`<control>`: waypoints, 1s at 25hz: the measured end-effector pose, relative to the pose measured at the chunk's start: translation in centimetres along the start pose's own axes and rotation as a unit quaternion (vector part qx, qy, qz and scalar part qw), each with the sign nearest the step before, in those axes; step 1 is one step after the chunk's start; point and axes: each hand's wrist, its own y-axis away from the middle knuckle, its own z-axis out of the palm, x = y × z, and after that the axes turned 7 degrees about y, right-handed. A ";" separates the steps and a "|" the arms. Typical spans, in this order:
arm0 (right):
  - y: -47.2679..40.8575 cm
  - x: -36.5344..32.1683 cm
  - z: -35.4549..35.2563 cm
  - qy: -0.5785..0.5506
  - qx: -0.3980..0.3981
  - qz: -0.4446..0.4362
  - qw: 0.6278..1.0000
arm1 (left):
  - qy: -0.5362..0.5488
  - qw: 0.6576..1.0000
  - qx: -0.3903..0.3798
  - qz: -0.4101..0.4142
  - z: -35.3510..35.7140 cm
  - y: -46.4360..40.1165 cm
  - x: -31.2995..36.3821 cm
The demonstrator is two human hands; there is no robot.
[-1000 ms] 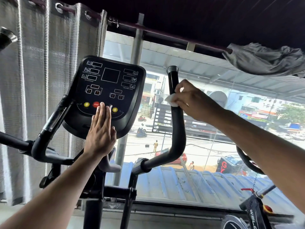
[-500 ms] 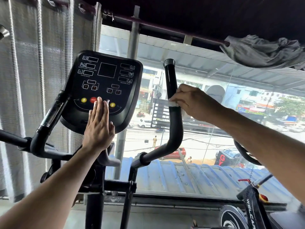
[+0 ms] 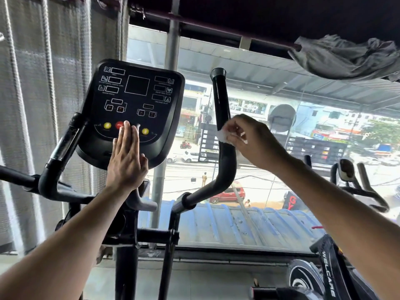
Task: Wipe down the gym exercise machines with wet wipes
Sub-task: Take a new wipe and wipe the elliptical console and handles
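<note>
Left hand [image 3: 125, 163] flat; right hand [image 3: 253, 139] pinching.

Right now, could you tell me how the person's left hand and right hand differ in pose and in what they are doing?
The left hand lies flat and open, fingers straight, against the console; the right hand is curled. The left hand holds nothing, while the right hand pinches a white wipe. The left hand rests by the red button; the right hand presses against the upright handlebar. Both touch the same machine.
</note>
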 end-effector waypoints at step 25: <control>9.4 -4.5 7.8 0.072 0.193 0.052 0.977 | -0.037 0.999 -0.027 -0.016 -0.5 -0.1 0.6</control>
